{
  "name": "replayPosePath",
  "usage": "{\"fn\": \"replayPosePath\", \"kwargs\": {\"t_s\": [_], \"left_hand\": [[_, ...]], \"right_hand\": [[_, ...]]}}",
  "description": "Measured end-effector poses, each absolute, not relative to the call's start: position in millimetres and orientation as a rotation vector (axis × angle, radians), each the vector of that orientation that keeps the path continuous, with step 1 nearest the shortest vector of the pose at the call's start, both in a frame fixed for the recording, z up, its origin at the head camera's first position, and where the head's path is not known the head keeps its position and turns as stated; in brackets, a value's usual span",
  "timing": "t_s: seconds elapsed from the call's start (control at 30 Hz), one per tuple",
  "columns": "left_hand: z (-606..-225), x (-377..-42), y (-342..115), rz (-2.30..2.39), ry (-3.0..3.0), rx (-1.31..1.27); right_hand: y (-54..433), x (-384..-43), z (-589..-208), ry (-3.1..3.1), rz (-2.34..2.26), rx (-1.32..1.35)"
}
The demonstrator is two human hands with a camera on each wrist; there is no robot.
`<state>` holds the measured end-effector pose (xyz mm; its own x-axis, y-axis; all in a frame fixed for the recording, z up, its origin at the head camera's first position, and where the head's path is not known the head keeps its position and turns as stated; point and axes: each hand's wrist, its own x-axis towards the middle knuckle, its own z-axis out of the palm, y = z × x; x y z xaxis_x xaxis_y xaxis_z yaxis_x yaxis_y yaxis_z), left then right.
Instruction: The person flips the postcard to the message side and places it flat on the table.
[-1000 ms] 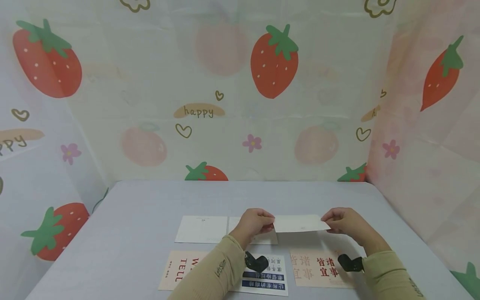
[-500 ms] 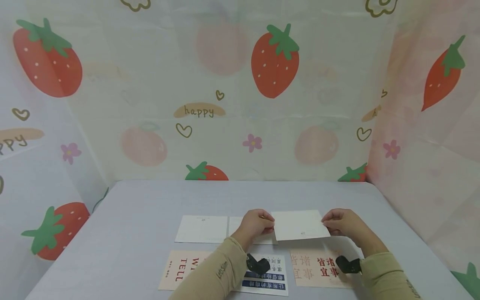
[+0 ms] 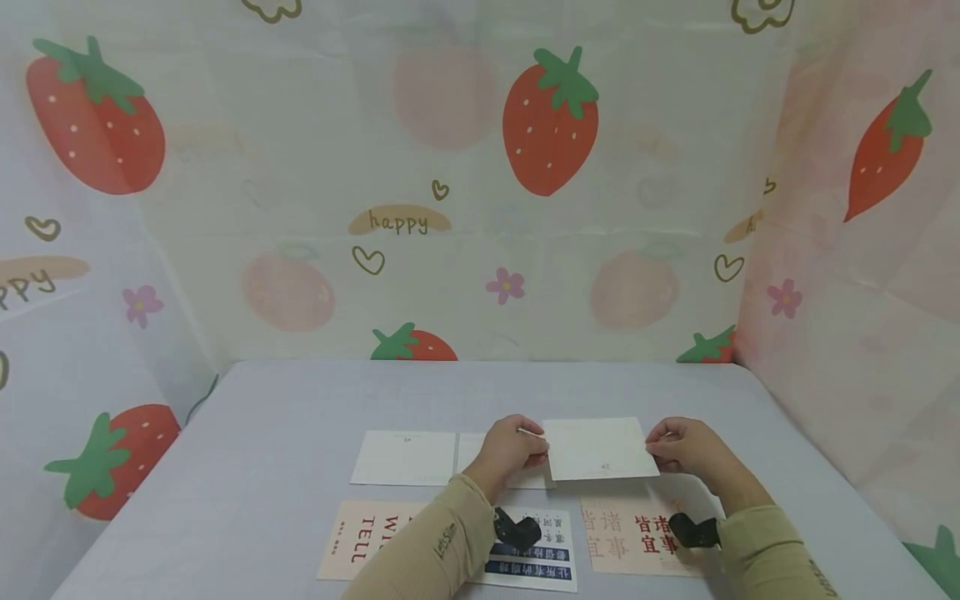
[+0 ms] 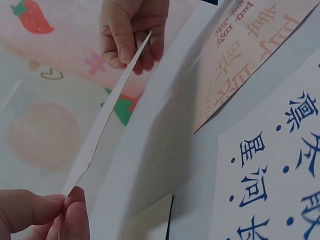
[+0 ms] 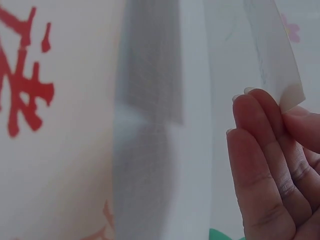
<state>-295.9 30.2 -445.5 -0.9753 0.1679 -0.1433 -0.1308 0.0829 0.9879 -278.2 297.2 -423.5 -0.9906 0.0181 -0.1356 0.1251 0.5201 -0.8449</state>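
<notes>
A white card [image 3: 600, 448] is held up off the table between both hands, its pale face towards the head camera. My left hand [image 3: 512, 450] pinches its left edge between thumb and fingers; in the left wrist view the card [image 4: 107, 117] appears nearly edge-on. At the opposite edge, my right hand [image 3: 693, 450] pinches it, and the right wrist view shows a corner of the card [image 5: 287, 60] between thumb and fingers. Behind my left hand lies a second white card [image 3: 468, 448], partly hidden. Another white card [image 3: 405, 458] lies to its left.
In the front row lie a cream card with red lettering [image 3: 352, 542], a white card with blue lettering [image 3: 555, 575] and a cream card with red characters [image 3: 611, 558]. My forearms partly cover them. The pale table [image 3: 262, 467] meets strawberry-printed curtains [image 3: 465, 167].
The held card has tilted from a narrow, near edge-on view to showing more of its face. Both hands keep their grip and have barely shifted.
</notes>
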Motion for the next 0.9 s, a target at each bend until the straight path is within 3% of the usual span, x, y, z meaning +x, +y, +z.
{"fn": "replayPosePath", "kwargs": {"t_s": [0.9], "left_hand": [[-448.8,-295.9,30.9,1.956,2.234,-0.008]], "right_hand": [[291.4,-277.3,-421.9,2.67,-1.45,0.186]]}}
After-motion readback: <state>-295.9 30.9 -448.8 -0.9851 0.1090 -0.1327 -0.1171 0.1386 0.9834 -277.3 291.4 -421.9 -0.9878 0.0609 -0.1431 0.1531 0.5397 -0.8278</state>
